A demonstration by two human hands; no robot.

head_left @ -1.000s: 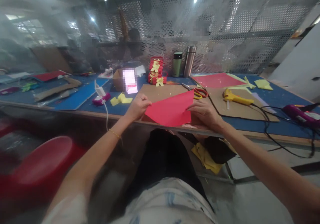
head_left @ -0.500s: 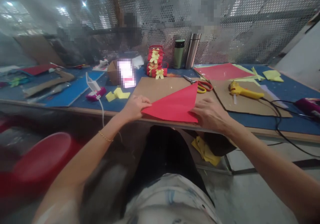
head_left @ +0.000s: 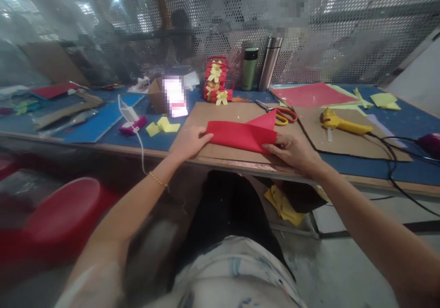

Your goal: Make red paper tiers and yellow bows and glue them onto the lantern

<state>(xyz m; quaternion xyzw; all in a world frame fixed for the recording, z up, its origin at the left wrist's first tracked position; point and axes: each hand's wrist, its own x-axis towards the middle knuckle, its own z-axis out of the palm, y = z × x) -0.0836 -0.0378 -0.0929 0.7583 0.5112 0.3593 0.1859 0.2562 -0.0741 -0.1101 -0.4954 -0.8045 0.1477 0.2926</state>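
A sheet of red paper [head_left: 237,135] is bent over on itself above a brown cardboard sheet [head_left: 220,111], with a pointed corner sticking out behind the fold. My left hand [head_left: 191,142] pinches its left end between thumb and fingers. At the right end, my right hand [head_left: 290,148] grips the folded edge, thumb in front and fingers partly hidden behind the paper. Scissors [head_left: 283,115] with red and yellow handles lie just beyond the paper's right corner.
On the right, a yellow glue gun [head_left: 347,123] with a black cord rests on more cardboard. Red paper [head_left: 314,95] lies behind it. A green flask [head_left: 250,69], a steel flask [head_left: 270,65], red boxes with yellow bows [head_left: 216,81] and a lit phone [head_left: 174,97] stand at the back.
The near edge of the red paper has been lifted and rolled back over the sheet. Both hands have shifted slightly away from the table's front edge, still holding it.
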